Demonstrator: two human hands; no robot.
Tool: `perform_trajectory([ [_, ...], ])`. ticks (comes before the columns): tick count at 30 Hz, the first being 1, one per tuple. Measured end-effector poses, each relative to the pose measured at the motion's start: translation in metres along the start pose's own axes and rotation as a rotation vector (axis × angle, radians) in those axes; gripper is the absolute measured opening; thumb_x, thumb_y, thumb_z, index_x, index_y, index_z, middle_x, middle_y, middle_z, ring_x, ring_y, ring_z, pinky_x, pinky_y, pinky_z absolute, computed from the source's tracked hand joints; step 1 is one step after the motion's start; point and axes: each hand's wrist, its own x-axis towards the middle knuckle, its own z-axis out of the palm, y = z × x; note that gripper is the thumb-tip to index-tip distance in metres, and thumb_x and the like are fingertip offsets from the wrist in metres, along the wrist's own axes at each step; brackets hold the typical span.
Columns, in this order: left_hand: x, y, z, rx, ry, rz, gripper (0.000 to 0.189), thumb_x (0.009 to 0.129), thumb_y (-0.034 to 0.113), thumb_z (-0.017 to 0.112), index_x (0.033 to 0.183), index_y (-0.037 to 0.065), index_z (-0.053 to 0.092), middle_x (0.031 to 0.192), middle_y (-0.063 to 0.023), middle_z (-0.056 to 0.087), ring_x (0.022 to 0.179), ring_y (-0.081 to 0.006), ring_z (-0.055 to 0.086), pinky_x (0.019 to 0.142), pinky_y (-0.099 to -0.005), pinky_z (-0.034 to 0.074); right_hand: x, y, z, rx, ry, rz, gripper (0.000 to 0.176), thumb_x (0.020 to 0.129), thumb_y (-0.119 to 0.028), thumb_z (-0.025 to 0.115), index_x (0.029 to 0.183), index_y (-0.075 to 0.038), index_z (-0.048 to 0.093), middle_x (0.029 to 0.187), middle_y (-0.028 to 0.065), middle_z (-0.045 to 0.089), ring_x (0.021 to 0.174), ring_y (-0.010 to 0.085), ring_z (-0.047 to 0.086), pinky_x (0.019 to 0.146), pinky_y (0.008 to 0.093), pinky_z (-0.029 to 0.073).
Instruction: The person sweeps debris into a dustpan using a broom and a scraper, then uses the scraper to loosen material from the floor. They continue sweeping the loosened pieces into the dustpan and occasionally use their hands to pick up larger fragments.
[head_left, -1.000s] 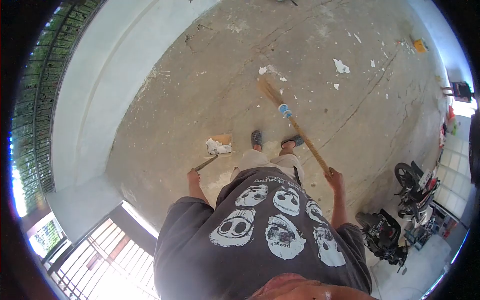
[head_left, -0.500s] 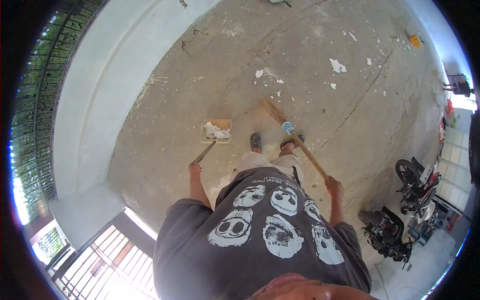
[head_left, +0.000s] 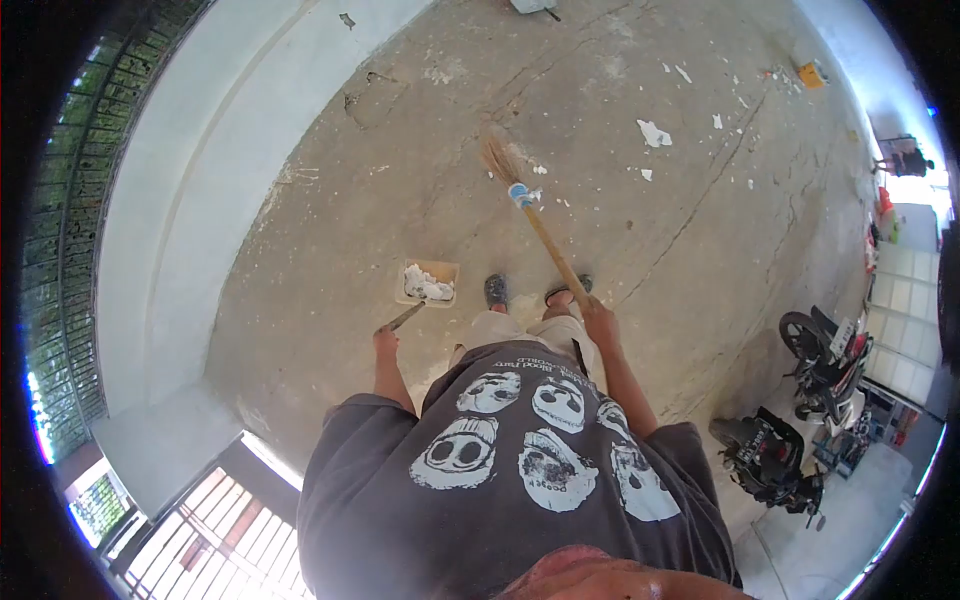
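The tan cardboard dustpan lies on the grey concrete floor, left of the wooden-handled straw broom; white paper scraps lie far right.

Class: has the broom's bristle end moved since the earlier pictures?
Yes. The broom's bristle end has swung forward and to the left, away from the person's sandals, which it nearly touched half a second ago.

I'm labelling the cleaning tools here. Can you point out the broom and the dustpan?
broom [head_left: 550, 245]: head view, middle of the wooden handle.
dustpan [head_left: 446, 268]: head view, bare orange part of the pan.
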Motion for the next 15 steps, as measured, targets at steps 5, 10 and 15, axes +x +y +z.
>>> perform_trajectory([
  [5, -0.032, 0.039, -0.008, 0.006, 0.041, -0.056, 0.031, 0.085, 0.029, 0.042, 0.079, 0.001, 0.055, 0.059, -0.0085, 0.054, 0.045, -0.0176, 0.047, 0.044, -0.0329, 0.04, 0.029, -0.054, 0.0, -0.033, -0.095, 0.054, 0.029, 0.082, -0.03, 0.048, 0.107, -0.016, 0.054, 0.086, 0.0189, 0.061, 0.083, 0.0387, 0.057, 0.068, 0.0487, 0.046],
  [10, 0.042, -0.066, 0.0, 0.381, -0.039, 0.312, 0.03, 0.084, 0.029, 0.044, 0.079, 0.001, 0.054, 0.057, -0.0082, 0.052, 0.043, -0.0179, 0.047, 0.041, -0.0333, 0.04, -0.006, 0.011, 0.003, -0.126, -0.115, 0.161, 0.037, 0.084, -0.031, 0.045, 0.114, -0.012, 0.052, 0.087, 0.0223, 0.06, 0.083, 0.0396, 0.058, 0.071, 0.0481, 0.047],
  [15, -0.022, -0.024, 0.003, 0.062, -0.078, 0.015, 0.029, 0.084, 0.028, 0.045, 0.079, 0.001, 0.054, 0.056, -0.0072, 0.052, 0.042, -0.0181, 0.047, 0.038, -0.0321, 0.038, -0.076, 0.085, 0.001, -0.147, -0.061, 0.207, 0.041, 0.085, -0.032, 0.043, 0.119, -0.009, 0.049, 0.086, 0.0223, 0.061, 0.079, 0.0395, 0.059, 0.071, 0.0464, 0.048],
])
